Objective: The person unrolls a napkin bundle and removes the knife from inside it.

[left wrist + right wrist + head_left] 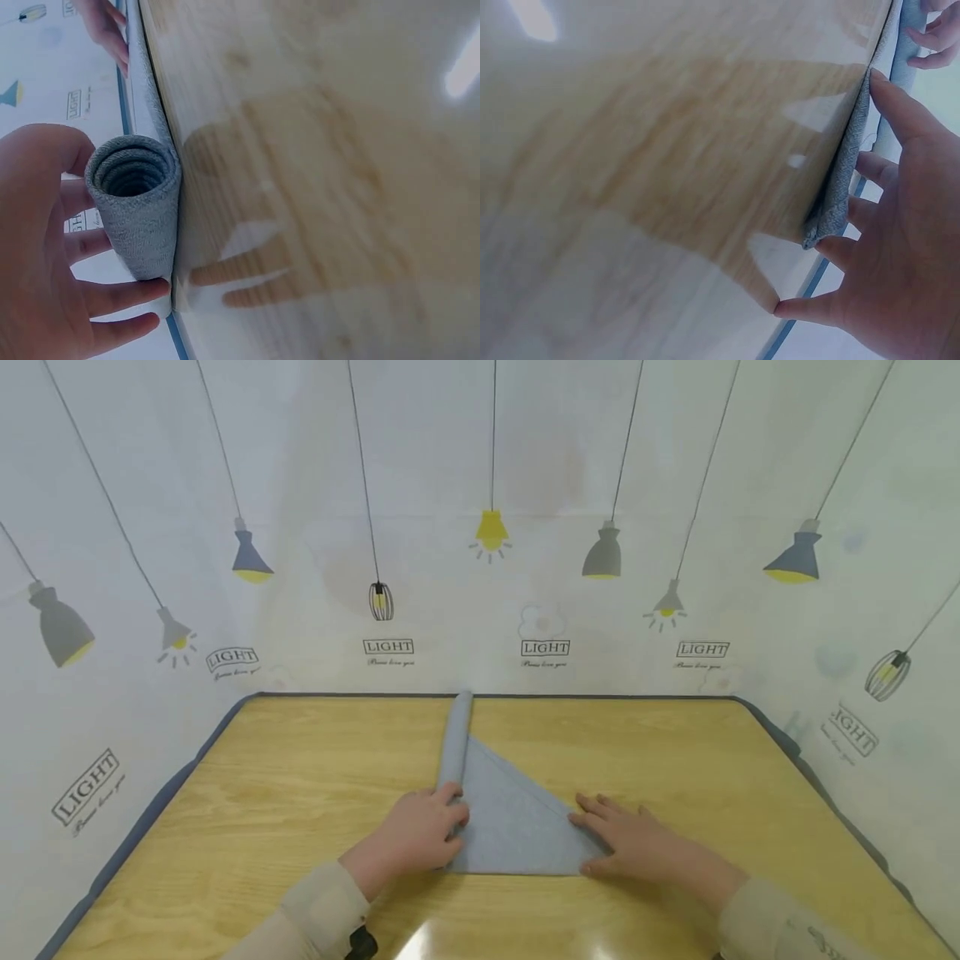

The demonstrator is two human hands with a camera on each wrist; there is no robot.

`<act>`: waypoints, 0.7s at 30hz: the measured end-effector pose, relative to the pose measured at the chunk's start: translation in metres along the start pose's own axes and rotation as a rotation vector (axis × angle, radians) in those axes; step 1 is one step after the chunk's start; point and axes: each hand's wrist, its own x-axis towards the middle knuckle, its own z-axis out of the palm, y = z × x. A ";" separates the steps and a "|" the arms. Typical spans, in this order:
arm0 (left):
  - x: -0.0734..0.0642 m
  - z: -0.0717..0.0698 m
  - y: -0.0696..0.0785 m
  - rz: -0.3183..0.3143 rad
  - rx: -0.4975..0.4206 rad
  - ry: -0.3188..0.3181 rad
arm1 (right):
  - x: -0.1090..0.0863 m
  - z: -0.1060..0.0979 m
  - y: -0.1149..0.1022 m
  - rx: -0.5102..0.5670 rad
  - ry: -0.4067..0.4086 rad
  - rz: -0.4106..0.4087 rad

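A grey-blue cloth lies on the wooden table, its left side wound into a long roll and its right side a flat triangle with a folded slanting edge. My left hand holds the near end of the roll, thumb and fingers around it. The left wrist view shows the spiral layers at the open end of the roll. At the right corner of the cloth, my right hand lies with spread fingers, touching the cloth's edge. In the right wrist view, its little finger rests on the table beyond the cloth.
The wooden table has a dark edging along its back and sides. Behind and beside it hang pale wall coverings printed with lamps and the word LIGHT. Light reflects off the glossy tabletop near the front. A black band sits at the left sleeve.
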 end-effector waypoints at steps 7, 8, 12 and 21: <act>-0.007 0.001 -0.004 -0.010 0.056 0.040 | -0.002 0.004 0.000 0.015 0.003 0.009; -0.008 0.001 -0.005 -0.010 0.062 0.046 | -0.002 0.004 0.000 0.015 0.001 0.010; -0.011 0.000 -0.007 -0.010 0.073 0.056 | -0.001 0.004 0.001 0.006 -0.007 0.012; -0.015 0.002 -0.017 0.018 0.033 0.038 | -0.002 0.001 -0.001 0.025 -0.011 0.007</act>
